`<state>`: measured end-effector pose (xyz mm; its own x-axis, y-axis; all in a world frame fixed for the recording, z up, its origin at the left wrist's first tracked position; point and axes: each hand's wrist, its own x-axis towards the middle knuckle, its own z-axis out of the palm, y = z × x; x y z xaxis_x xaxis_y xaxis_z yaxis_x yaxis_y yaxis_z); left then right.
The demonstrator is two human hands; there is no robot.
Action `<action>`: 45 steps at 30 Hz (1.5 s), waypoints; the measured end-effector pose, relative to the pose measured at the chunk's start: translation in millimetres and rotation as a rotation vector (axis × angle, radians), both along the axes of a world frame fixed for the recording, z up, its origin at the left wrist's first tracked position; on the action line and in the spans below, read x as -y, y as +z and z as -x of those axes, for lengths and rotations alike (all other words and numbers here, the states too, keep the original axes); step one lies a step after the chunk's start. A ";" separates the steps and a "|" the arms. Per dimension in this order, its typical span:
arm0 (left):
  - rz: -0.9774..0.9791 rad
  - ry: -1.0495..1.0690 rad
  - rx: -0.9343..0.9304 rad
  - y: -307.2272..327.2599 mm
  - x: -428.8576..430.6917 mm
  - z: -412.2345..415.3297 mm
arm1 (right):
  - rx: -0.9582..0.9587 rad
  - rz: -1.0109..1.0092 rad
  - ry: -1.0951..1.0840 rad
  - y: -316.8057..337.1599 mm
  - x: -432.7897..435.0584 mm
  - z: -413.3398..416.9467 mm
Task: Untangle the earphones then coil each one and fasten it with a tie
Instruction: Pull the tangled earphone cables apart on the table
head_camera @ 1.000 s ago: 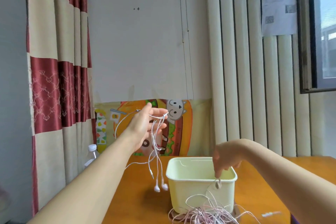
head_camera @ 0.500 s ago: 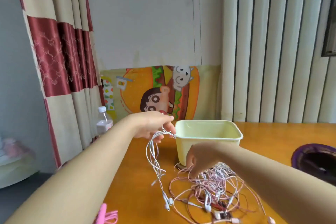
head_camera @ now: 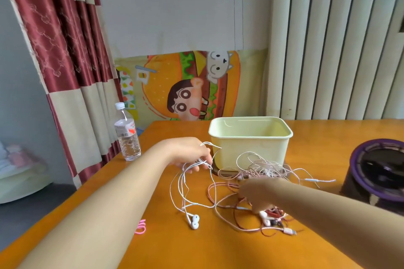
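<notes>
- The white earphones [head_camera: 195, 224] hang from the left hand [head_camera: 188, 153]. Their cable drops in loose loops to the desk [head_camera: 175, 249], and the two earbuds lie side by side on the wood.
- The left hand's grip is closed: its fingers curl round a bunch of the white cable, just left of the tub, with a short loop sticking up above the knuckles.
- The tangled pink earphones [head_camera: 266, 171] lie in a heap on the desk in front of the tub. They spread right and toward the camera, mixed with dark red cable, a few white earbuds and a plug at the near edge.
- The right hand [head_camera: 255, 194] reaches down onto this heap, back of the hand up. Its fingertips are buried among the cables and blurred, so I cannot tell whether its grip has hold of any.
- The pale yellow plastic tub [head_camera: 251, 150] stands upright behind the heap.
- A pink tie [head_camera: 141, 227] lies on the desk just beside the left forearm.
- A clear water bottle [head_camera: 127, 135] stands at the desk's far left corner, by the red and cream curtain [head_camera: 65, 39].
- A round black and purple container [head_camera: 376, 172] sits at the right edge.
</notes>
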<state>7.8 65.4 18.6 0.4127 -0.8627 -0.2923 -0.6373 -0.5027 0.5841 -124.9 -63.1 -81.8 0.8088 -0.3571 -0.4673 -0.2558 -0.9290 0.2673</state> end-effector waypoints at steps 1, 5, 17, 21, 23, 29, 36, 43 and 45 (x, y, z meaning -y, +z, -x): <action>0.026 0.006 -0.005 0.6 1.0 1.4 | -0.011 0.026 -0.025 4.1 3.2 4.9; 0.140 0.006 -0.017 9.2 10.4 10.3 | -0.121 0.092 -0.147 18.2 20.2 30.7; 0.541 -0.034 -0.005 83.9 29.8 35.6 | 0.792 -0.311 -0.225 192.4 18.9 42.7; 0.693 -0.070 0.028 109.2 22.8 38.4 | 1.144 -0.458 -0.025 230.2 0.8 34.9; 0.732 -0.109 -0.098 115.7 18.7 37.3 | 1.245 -0.373 0.047 236.0 -0.8 29.7; 0.844 -0.144 -0.463 114.4 9.9 28.7 | 1.397 -0.419 0.054 235.8 2.5 27.0; 1.058 -0.049 -0.439 99.2 18.0 24.8 | 1.350 -0.307 0.106 215.4 -4.2 14.2; 1.226 0.028 -0.302 97.7 20.0 23.6 | 1.545 -0.350 0.182 212.6 -10.4 16.2; 1.254 0.071 -0.223 94.9 15.6 19.7 | 1.532 -0.878 -0.001 218.4 -8.8 24.1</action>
<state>-11.9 49.8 113.5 0.5165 -0.5746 0.6349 -0.4590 0.4401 0.7718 -149.0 -54.3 136.7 0.6638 -0.4408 0.6042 0.2246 -0.6531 -0.7232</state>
